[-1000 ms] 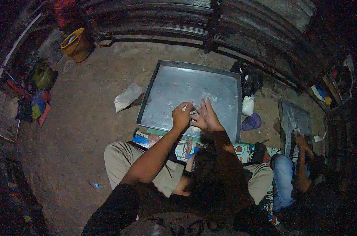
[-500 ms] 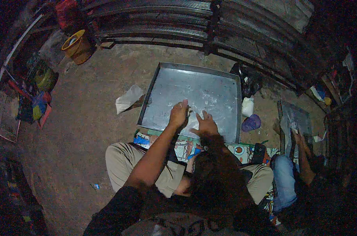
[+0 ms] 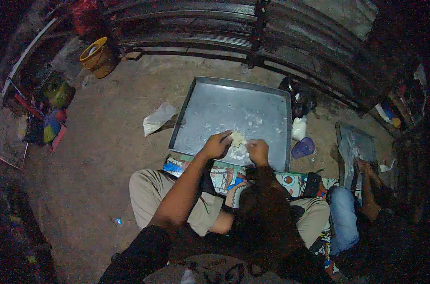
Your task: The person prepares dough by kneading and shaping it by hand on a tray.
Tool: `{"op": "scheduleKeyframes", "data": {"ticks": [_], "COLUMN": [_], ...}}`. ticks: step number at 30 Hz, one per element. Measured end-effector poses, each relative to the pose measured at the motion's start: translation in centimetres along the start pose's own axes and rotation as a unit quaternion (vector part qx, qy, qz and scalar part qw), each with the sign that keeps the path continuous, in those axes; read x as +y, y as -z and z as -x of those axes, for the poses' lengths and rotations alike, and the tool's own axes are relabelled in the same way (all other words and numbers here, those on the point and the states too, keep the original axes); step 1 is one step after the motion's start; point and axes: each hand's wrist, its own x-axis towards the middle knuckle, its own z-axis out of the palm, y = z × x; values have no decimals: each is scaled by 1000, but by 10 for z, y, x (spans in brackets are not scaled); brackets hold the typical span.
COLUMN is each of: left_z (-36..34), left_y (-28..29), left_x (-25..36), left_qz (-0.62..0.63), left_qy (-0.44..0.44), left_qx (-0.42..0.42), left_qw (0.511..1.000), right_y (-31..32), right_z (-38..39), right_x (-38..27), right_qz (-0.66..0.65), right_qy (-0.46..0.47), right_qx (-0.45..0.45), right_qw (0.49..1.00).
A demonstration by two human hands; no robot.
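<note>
A pale, flat piece of dough [image 3: 236, 138] is held up over the near half of a large square metal tray [image 3: 224, 102]. My left hand [image 3: 218, 145] pinches its left edge between thumb and fingers. At the dough's right edge, the fingers of my right hand [image 3: 258, 152] are closed on it. White flour [image 3: 238, 154] is scattered over the tray bottom, thickest below and right of the dough.
Right of the tray are a white bag [image 3: 299, 128], a purple cup [image 3: 303, 148] and a black plastic bag [image 3: 301, 99]. Left lies a whitish bag [image 3: 159, 118]. Farther off stands a yellow bucket [image 3: 99, 59]. Another person's hands [image 3: 364, 166] work at a second tray [image 3: 362, 139].
My right hand, spread over the tray before, has closed on the dough's right edge. The dough, mostly hidden in my left hand earlier, now shows between both hands.
</note>
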Motion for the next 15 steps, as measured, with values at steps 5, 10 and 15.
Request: {"op": "scheduleKeyframes", "data": {"ticks": [5, 10, 15], "left_z": [-15, 1, -7], "left_y": [-9, 10, -1], "left_x": [26, 17, 1], "left_qz": [398, 590, 501], "left_qy": [96, 153, 160], "left_qx": [11, 16, 106], "left_qw": [912, 793, 844], "right_y": [6, -26, -26], "right_z": [-14, 14, 2], "right_x": [-15, -39, -43], "right_qz": [30, 206, 298], "right_qy": [64, 171, 196], "right_qx": [73, -17, -81], "right_qw": [995, 963, 931]}}
